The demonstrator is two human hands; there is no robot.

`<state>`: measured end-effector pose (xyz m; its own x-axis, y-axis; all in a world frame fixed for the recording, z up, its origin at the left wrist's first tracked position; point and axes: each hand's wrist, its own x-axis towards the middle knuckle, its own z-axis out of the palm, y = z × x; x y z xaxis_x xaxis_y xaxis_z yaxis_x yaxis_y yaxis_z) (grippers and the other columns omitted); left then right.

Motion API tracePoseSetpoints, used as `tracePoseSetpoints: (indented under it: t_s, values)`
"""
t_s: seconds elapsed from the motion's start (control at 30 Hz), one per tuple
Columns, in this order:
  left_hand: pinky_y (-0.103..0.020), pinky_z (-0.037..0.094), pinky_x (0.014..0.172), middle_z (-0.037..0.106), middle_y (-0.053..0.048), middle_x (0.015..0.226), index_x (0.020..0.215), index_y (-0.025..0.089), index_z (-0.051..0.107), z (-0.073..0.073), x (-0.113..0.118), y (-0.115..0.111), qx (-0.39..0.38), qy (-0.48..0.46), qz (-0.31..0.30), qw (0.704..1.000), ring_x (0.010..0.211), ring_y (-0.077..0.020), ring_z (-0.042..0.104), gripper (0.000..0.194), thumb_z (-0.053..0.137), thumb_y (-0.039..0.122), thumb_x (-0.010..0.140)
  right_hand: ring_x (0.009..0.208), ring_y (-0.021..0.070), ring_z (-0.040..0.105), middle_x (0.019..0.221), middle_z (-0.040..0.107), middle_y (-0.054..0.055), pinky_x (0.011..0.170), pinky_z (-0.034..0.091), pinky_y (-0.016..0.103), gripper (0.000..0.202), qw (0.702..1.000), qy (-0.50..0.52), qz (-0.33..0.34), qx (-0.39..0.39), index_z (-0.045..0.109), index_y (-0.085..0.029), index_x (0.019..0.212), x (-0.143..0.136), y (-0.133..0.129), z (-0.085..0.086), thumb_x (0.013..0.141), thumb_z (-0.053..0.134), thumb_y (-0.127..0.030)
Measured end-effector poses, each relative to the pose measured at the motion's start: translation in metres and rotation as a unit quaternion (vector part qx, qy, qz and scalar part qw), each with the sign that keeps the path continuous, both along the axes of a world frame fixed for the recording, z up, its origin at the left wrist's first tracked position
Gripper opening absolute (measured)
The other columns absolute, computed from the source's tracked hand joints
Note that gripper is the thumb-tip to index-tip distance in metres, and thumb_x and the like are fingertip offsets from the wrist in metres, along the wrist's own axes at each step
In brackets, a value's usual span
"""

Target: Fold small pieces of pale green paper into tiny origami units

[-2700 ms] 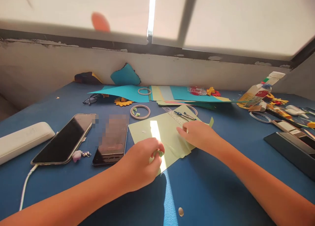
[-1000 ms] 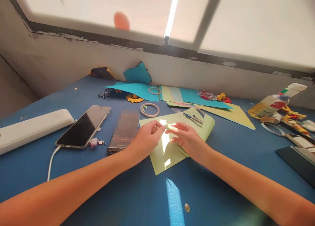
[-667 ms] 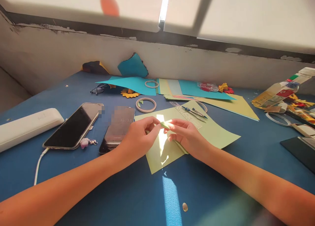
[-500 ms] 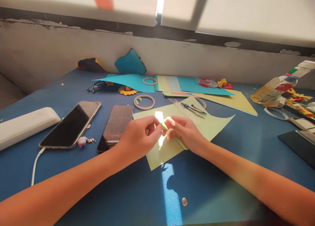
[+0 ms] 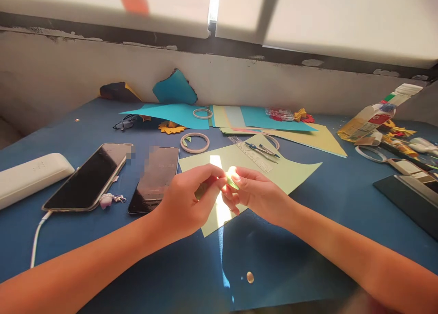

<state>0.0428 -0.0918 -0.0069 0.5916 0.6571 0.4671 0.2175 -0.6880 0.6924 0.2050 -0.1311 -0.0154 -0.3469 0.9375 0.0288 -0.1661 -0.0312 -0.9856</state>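
Note:
Between both hands is a small folded piece of green paper (image 5: 233, 181), lit by a strip of sunlight. My left hand (image 5: 195, 198) pinches its left side with thumb and forefinger. The thumb and fingers of my right hand (image 5: 260, 193) close on its right side. Under the hands lies a large pale green sheet (image 5: 290, 170) on the blue table. On that sheet rest a clear ruler (image 5: 251, 155) and a pair of compasses (image 5: 262, 151).
Two phones (image 5: 91, 179) (image 5: 155, 182) and a white power bank (image 5: 36, 175) lie at the left. Tape rolls (image 5: 195, 150), blue paper (image 5: 171, 113) and yellow paper flowers (image 5: 171, 127) sit behind. A tilted bottle (image 5: 372, 118) stands at the right.
The hands have turned the green piece slightly between the fingers, and the right hand's lower fingers have shifted. The whole view has moved a little, so the table things appear further left.

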Motion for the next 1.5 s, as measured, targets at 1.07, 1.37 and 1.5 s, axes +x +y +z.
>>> tracePoseSetpoints:
  t_s: [1.07, 1.37, 1.5]
  values:
    - [-0.015, 0.037, 0.043, 0.047, 0.005, 0.054, 0.083, 0.018, 0.060, -0.003, -0.001, 0.001, 0.157, -0.061, 0.055, 0.984, 0.047, -0.0053, 0.042, 0.008, 0.057, 0.013, 0.077, 0.064, 0.0113, 0.064, 0.075, 0.068, -0.001, 0.062, 0.056, 0.025, 0.013, 0.843, -0.257, -0.314, 0.353, 0.063, -0.023, 0.084, -0.008, -0.010, -0.003, 0.076, 0.061, -0.013]
    - [-0.016, 0.039, 0.048, 0.048, 0.004, 0.058, 0.087, 0.017, 0.058, 0.002, -0.005, 0.005, 0.203, -0.048, 0.012, 0.978, 0.050, -0.0057, 0.041, 0.012, 0.058, 0.011, 0.076, 0.058, 0.0108, 0.063, 0.064, 0.066, -0.002, 0.057, 0.053, 0.024, 0.012, 0.843, -0.247, -0.288, 0.381, 0.061, -0.021, 0.084, -0.008, -0.012, -0.001, 0.077, 0.059, -0.012]
    - [-0.016, 0.038, 0.047, 0.046, 0.005, 0.059, 0.087, 0.017, 0.056, 0.000, -0.005, 0.005, 0.207, -0.035, 0.005, 0.978, 0.051, -0.0060, 0.041, 0.012, 0.057, 0.011, 0.076, 0.055, 0.0098, 0.061, 0.061, 0.063, -0.002, 0.055, 0.051, 0.023, 0.009, 0.845, -0.265, -0.284, 0.368, 0.059, -0.021, 0.081, -0.009, -0.013, -0.001, 0.079, 0.055, -0.013]
